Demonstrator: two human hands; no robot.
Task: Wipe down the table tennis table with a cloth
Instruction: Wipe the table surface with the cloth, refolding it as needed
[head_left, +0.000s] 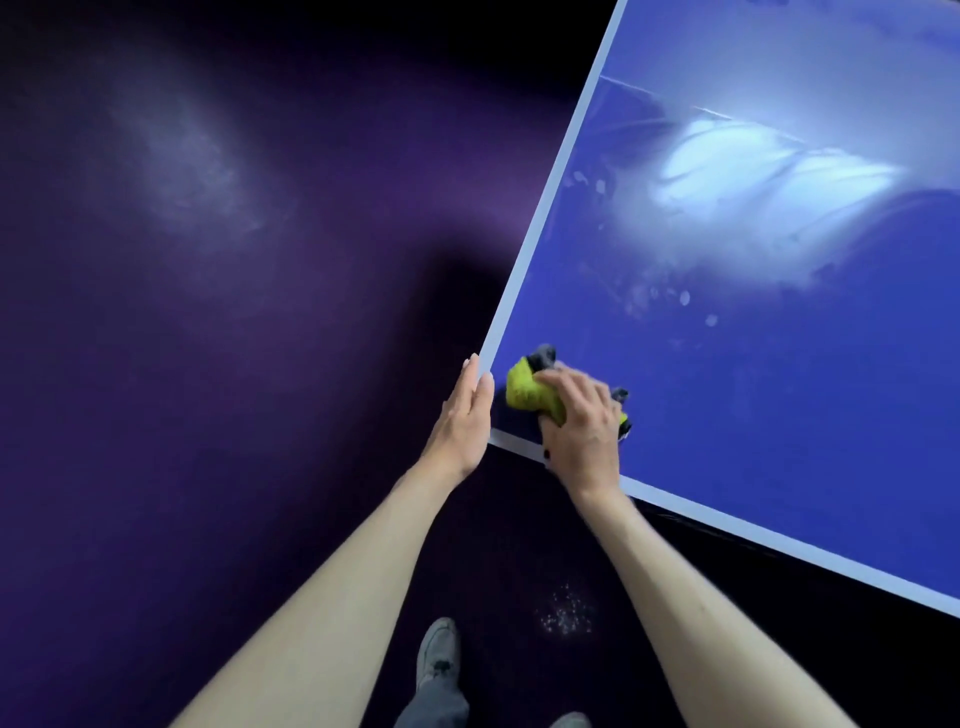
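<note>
The blue table tennis table (779, 405) with white border lines fills the right side of the head view, its near corner in front of me. A bunched yellow-green and grey cloth (527, 387) lies on that corner. My right hand (579, 421) grips the cloth and presses it onto the surface, fingers curled over it. My left hand (465, 415) rests flat against the table's left edge at the corner, fingers straight. Pale smudges and spots (675, 301) mark the surface farther in, under a bright light reflection.
Dark purple floor (208, 312) spreads to the left and below the table. My grey shoe (439, 649) stands on it near the bottom, with a patch of white specks (566, 613) beside it.
</note>
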